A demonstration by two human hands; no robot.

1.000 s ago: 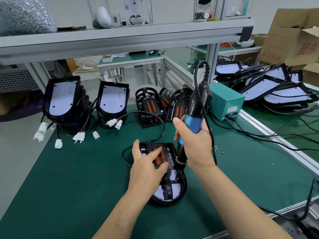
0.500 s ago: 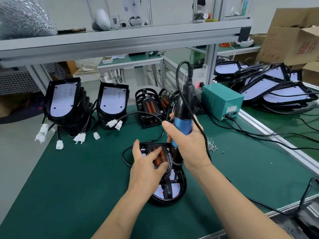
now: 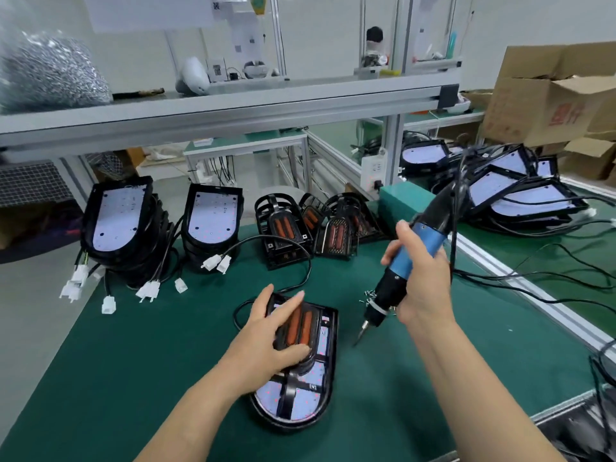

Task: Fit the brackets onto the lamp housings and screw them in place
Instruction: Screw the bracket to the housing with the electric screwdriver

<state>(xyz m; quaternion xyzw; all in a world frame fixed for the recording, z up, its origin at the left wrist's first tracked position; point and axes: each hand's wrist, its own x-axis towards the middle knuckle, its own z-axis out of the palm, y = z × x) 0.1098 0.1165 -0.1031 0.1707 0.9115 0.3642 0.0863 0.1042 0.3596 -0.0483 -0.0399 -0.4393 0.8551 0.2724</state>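
The left hand (image 3: 266, 348) is pressing down on the bracket (image 3: 301, 323), fingers laid fairly straight across its top and thumb lying along its near end, resting on it rather than wrapping round it. The bracket, black with 2 orange strips, is sitting on the lamp housing (image 3: 328, 395), which is lying white side up on the green table mat (image 3: 133, 361), right in front of the person. The right hand (image 3: 421, 278) is gripping the screwdriver (image 3: 413, 243), fingers curled round its blue barrel. The tool is tilting, its bit pointing down and left, hanging in the air just beside the housing's right edge and touching nothing. A small scatter of screws (image 3: 368, 293) is lying on the mat behind the tool. Further back, spare brackets (image 3: 283, 228) are standing in a cluster, 2 stacks of housings (image 3: 116, 221) are leaning at the left with white plugs (image 3: 216, 263) trailing from them, and a green box (image 3: 400, 195) is sitting to the right.
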